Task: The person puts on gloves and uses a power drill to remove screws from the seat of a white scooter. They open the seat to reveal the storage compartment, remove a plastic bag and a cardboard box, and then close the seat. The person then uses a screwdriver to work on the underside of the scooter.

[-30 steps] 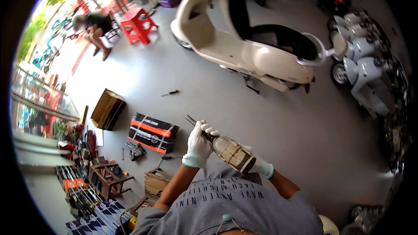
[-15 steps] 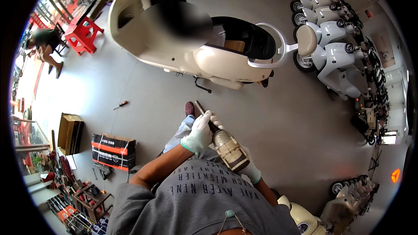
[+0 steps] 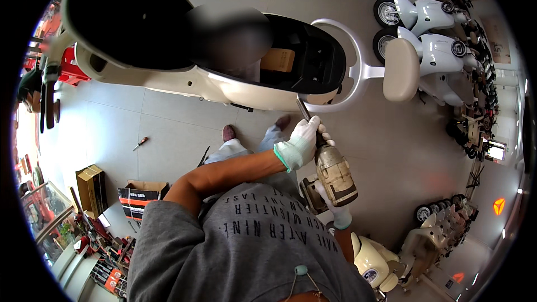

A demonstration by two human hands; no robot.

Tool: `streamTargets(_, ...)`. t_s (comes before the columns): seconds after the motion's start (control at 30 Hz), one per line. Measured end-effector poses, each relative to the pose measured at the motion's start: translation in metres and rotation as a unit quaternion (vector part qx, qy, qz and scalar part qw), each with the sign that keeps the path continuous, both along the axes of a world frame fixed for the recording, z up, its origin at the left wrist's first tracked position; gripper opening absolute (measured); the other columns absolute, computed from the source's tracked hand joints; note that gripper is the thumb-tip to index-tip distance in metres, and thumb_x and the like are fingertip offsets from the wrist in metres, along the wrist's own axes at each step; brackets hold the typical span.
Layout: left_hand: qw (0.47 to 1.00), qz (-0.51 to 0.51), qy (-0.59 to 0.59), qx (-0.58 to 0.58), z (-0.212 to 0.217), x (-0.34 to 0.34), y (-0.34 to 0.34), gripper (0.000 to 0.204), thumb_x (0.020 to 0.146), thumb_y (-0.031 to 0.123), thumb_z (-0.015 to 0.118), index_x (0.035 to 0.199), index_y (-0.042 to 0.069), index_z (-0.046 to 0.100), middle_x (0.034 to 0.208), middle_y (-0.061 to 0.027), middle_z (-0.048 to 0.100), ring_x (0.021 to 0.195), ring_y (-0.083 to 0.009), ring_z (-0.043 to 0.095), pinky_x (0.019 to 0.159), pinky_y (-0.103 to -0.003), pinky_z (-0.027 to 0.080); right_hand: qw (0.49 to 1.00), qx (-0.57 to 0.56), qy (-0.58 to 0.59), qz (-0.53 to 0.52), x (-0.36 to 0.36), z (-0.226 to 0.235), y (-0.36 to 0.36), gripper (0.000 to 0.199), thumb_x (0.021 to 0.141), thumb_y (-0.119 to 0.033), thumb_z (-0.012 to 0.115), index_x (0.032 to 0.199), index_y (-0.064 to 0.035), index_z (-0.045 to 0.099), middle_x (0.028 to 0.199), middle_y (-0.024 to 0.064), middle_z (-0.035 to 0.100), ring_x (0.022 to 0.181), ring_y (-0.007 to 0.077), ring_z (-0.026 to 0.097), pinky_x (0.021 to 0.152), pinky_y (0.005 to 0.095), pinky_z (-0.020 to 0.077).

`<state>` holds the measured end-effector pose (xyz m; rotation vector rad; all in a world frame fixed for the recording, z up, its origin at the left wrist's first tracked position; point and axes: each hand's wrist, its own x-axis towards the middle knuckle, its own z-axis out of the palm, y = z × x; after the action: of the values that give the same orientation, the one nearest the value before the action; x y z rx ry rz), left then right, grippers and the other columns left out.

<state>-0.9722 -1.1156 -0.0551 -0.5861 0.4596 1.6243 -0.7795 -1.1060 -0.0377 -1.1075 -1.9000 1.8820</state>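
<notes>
A worn cordless impact wrench [image 3: 335,178] with a long socket [image 3: 303,110] on its nose is held in front of my body, its tip pointing toward the scooter. My left hand [image 3: 304,142], in a white glove with a green cuff, is closed around the front of the tool near the socket. Gloved as well, my right hand [image 3: 334,207] grips the handle behind the body, which partly hides its fingers. Beyond the tip stands a cream scooter [image 3: 224,88] with its seat [image 3: 134,17] raised. A cardboard box [image 3: 277,60] lies in its open black storage well [image 3: 316,61].
A screwdriver [image 3: 141,143] lies on the floor at left. Two open cartons [image 3: 91,190] and tools lie at lower left. Parked scooters [image 3: 428,17] line the right side, with more [image 3: 372,260] at lower right. The scooter's padded backrest [image 3: 400,70] juts out.
I have stepped closer to the cream scooter and to the right. Its seat looms larger in view. The impact wrench has moved up and right, its socket now near the scooter's side.
</notes>
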Motion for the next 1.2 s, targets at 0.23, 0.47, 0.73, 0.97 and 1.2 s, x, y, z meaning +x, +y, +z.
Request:
streamTargets(0.23,0.996,0.066,-0.037,-0.039,-0.031,-0.011,0.112,0.015,0.091,0.017,0.045,0.078,0.011,0.042,0.067,0.0003,0.045,0.061,-0.0138,0.045,0.062,-0.035,0.047,0.976,0.186,-0.05,0.103,-0.016,-0.012,0.126,0.033,0.077,-0.006,0.066,0.108,0.0005,0.055,0.098,0.0079,0.062,0.09,0.0147,0.059,0.079,0.0292,0.0472)
streamTargets(0.47,0.992,0.06,-0.07,-0.089,-0.067,-0.016,0.182,0.019,0.093,0.02,0.042,0.078,0.008,0.041,0.071,-0.0015,0.045,0.061,-0.0151,0.045,0.062,-0.036,0.05,0.985,0.06,-0.159,0.036,-0.037,-0.016,0.199,0.043,0.077,-0.01,0.068,0.113,0.0008,0.047,0.102,0.009,0.058,0.09,0.0158,0.058,0.077,0.0296,0.0475)
streamTargets(0.73,0.987,-0.059,-0.029,-0.147,-0.129,-0.039,0.19,0.03,0.092,0.03,0.042,0.094,0.0,0.047,0.092,-0.0126,0.056,0.082,-0.0261,0.058,0.075,-0.041,0.051,0.973,-0.032,-0.227,0.028,-0.091,-0.044,0.232,0.043,0.073,-0.013,0.072,0.106,0.0026,0.05,0.095,0.0075,0.059,0.083,0.0145,0.058,0.071,0.0274,0.0468)
streamTargets(0.97,0.99,-0.1,-0.06,-0.08,-0.177,-0.046,0.187,0.033,0.092,0.032,0.043,0.098,0.0,0.046,0.097,-0.0164,0.054,0.088,-0.0298,0.058,0.078,-0.043,0.05,0.97,0.075,-0.219,0.073,-0.099,-0.073,0.231,0.025,0.077,-0.008,0.067,0.098,0.0013,0.055,0.08,0.0029,0.061,0.057,0.0076,0.056,0.05,0.022,0.0459)
streamTargets(1.2,0.984,-0.095,-0.124,-0.089,-0.16,-0.067,0.183,0.037,0.09,0.036,0.047,0.101,0.001,0.044,0.101,-0.0161,0.053,0.091,-0.0308,0.057,0.081,-0.044,0.048,0.946,0.053,-0.295,0.121,-0.146,-0.039,0.236,0.044,0.069,-0.019,0.073,0.103,0.0018,0.055,0.097,0.0122,0.063,0.088,0.0189,0.062,0.078,0.031,0.0487)
